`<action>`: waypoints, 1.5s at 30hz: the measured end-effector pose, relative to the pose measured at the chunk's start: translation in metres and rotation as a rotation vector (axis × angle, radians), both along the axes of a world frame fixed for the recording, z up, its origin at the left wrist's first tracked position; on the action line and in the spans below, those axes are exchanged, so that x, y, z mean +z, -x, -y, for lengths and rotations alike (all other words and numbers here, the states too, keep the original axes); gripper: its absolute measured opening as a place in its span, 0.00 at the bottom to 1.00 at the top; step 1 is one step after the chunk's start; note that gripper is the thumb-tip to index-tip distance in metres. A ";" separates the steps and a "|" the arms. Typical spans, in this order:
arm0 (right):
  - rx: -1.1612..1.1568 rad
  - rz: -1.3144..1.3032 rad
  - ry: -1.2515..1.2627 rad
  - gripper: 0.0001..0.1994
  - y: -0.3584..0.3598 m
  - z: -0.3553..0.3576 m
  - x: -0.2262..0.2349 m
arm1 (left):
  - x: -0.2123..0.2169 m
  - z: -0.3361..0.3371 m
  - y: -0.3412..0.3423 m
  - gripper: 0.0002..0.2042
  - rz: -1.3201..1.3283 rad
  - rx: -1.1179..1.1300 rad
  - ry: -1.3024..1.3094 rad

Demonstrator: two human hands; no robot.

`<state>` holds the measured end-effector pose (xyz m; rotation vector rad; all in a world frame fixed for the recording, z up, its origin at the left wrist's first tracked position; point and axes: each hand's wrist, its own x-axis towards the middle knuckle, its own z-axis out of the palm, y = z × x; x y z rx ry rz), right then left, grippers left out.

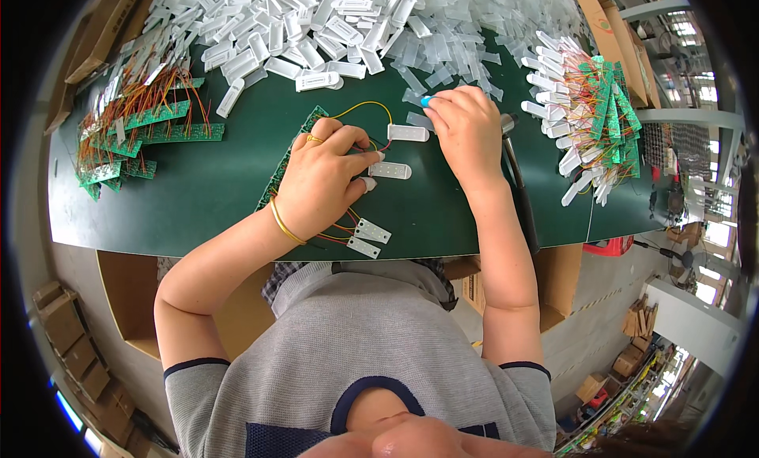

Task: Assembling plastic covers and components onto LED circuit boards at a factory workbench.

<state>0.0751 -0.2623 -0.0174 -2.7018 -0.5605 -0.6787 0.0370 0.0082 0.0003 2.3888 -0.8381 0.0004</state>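
My left hand (316, 177), fingertips apart, is flanking the nearer white lamp housing (393, 170), lying left-right; I'm not discerning the grip of my right hand (466, 130).

Right grip (468, 132) ahead of left grip (319, 177)

The table (443, 213) is dark green; on it are brighter green circuit boards (183, 131), orange wires (168, 86), white casings (408, 133); beside it, a grey navy-trimmed shirt (371, 324) and checked cloth (281, 290)
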 end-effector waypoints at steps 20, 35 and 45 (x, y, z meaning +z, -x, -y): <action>0.206 -0.156 -0.095 0.06 0.077 -0.030 0.019 | -0.001 0.001 0.000 0.25 -0.018 0.024 -0.003; -0.212 -0.127 0.133 0.13 0.103 0.055 0.018 | -0.003 -0.001 0.000 0.25 -0.012 0.017 -0.012; 0.077 -0.250 -0.165 0.16 0.127 -0.028 0.024 | 0.000 0.001 -0.001 0.26 -0.023 0.020 -0.023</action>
